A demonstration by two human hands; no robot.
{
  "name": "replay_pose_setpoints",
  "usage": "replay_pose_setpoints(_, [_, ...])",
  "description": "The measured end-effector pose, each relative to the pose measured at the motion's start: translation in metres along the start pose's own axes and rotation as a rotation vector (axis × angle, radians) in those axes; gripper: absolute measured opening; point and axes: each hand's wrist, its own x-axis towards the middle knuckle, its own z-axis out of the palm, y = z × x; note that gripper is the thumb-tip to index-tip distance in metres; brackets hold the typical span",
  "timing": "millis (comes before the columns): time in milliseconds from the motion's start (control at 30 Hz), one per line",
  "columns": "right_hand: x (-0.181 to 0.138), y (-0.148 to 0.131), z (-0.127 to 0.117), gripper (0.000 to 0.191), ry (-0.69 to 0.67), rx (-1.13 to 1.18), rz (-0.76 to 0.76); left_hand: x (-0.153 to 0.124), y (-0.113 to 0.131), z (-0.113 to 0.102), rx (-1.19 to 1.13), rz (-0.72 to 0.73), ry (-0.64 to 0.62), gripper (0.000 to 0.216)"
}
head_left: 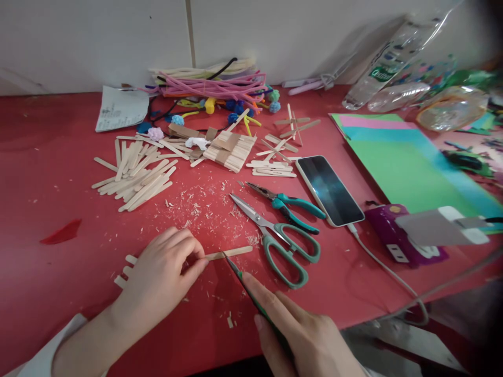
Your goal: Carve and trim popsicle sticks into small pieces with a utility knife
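Observation:
My left hand (163, 272) pinches one end of a wooden craft stick (231, 252) and presses it flat on the red table (47, 173). My right hand (302, 335) is closed round a thin green-handled knife (245, 285), index finger laid along it. The blade tip touches the stick near its middle. Short cut stick pieces (124, 269) lie just left of my left hand. Wood shavings (204, 207) are scattered beyond the stick.
Green scissors (281, 241) and teal pliers (291, 207) lie right of the stick. A phone (329, 189) on a cable, a purple power strip (401, 238), coloured paper (408, 162), piles of sticks (135, 175), pipe cleaners (220, 86) and plastic bottles (387, 65) fill the far side.

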Motion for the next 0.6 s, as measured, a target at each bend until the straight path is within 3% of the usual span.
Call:
replay_pose_setpoints(333, [-0.001, 0.002, -0.006, 0.044, 0.007, -0.002, 0.018, -0.003, 0.000, -0.002, 0.011, -0.013, 0.025, 0.008])
replay_pose_setpoints(467, [-0.006, 0.005, -0.003, 0.045, -0.020, -0.053, -0.041, -0.005, 0.001, -0.003, 0.041, 0.003, 0.016, 0.004])
replay_pose_setpoints(600, [-0.008, 0.004, 0.007, 0.043, 0.052, -0.113, -0.056, -0.004, 0.003, -0.003, 0.036, 0.010, 0.004, 0.003])
